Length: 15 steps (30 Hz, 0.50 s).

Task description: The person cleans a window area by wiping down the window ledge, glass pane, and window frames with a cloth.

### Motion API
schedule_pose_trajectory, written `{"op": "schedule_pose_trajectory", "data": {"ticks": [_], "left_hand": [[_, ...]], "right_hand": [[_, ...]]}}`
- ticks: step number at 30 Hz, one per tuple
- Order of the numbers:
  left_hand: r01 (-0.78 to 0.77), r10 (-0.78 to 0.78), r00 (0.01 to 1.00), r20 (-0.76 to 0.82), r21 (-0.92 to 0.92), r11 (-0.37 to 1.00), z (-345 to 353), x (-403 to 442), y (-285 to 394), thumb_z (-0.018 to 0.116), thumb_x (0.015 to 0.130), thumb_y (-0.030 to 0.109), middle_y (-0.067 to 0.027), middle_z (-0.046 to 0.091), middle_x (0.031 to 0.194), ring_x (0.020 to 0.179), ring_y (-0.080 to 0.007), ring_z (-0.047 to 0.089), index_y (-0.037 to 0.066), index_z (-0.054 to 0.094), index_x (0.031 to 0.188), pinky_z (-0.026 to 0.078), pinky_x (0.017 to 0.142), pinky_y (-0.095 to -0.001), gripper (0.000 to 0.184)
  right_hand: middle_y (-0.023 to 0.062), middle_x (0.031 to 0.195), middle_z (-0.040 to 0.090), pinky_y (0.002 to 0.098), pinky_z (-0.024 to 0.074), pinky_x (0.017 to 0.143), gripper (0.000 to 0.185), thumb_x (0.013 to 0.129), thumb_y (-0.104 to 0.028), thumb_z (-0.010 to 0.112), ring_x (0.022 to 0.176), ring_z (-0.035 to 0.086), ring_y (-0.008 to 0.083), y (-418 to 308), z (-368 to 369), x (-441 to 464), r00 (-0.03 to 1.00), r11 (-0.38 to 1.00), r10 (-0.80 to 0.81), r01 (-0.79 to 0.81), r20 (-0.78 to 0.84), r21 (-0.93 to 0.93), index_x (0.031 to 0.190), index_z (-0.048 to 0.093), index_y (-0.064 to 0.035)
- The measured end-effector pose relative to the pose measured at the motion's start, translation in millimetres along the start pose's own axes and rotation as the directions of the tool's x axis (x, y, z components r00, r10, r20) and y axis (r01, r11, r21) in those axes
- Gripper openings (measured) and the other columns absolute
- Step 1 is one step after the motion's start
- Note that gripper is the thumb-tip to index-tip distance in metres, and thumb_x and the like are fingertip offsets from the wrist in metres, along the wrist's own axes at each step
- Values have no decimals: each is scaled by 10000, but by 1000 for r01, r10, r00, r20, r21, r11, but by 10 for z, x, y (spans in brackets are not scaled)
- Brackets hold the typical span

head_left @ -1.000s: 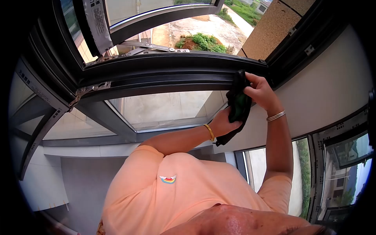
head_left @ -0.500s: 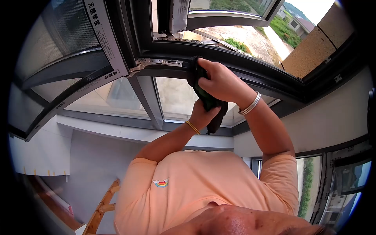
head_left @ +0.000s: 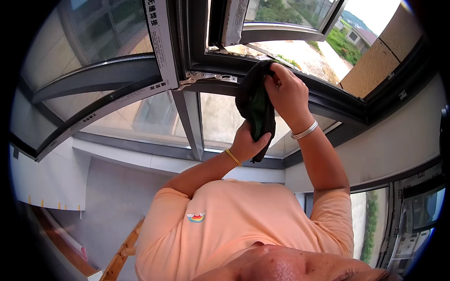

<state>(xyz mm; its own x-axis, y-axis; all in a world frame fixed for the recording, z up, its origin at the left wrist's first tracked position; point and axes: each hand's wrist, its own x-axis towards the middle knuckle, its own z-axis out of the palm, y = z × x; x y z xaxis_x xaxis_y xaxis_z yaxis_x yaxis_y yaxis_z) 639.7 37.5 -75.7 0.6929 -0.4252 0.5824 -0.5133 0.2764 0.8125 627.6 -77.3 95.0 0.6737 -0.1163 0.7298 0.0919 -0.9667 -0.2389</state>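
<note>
A black cloth with a dark green inner side [head_left: 258,110] hangs bunched between my two hands, in front of the lower rail of the window frame. My left hand [head_left: 250,142], with a yellow bracelet at the wrist, grips its lower part, thumb pressed on the fabric. Higher up, my right hand [head_left: 288,91], with silver bangles, pinches the cloth's upper edge between thumb and fingers. The cloth hides part of the black window frame [head_left: 323,91]. Just left of it, a metal hinge arm [head_left: 208,77] is fixed along the rail.
A screened sash [head_left: 161,51] with a printed label strip stands swung inward at the left. Beyond the frame, a glazed sash [head_left: 288,35] is open outward. Fixed lower panes [head_left: 218,117] sit below the rail. A wooden ladder-like piece [head_left: 123,253] stands at the lower left.
My right hand has moved up and right, to the cloth's edge, and the cloth is spread wider, showing more green. The window has shifted rightward in view.
</note>
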Motion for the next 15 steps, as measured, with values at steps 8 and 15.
{"op": "schedule_pose_trajectory", "data": {"ticks": [8, 15], "left_hand": [[-54, 48, 997, 58, 105, 993, -74, -47, 14, 773, 830, 209, -229, 665, 1067, 941, -425, 660, -24, 535, 1252, 544, 825, -452, 538], [-54, 60, 993, -102, 60, 997, -404, -27, 15, 759, 837, 198, -213, 671, 1069, 978, -384, 671, -35, 567, 1222, 537, 874, -421, 489]], "right_hand": [[93, 964, 650, 400, 545, 873, 186, 898, -112, 633, 1069, 647, 282, 44, 133, 77, 975, 975, -141, 167, 174, -145, 1030, 760, -79], [185, 1099, 632, 403, 493, 1006, 370, 901, -110, 523, 1099, 624, 348, -588, 494, 497, 874, 977, -199, 213, 443, 19, 1205, 698, 8]]}}
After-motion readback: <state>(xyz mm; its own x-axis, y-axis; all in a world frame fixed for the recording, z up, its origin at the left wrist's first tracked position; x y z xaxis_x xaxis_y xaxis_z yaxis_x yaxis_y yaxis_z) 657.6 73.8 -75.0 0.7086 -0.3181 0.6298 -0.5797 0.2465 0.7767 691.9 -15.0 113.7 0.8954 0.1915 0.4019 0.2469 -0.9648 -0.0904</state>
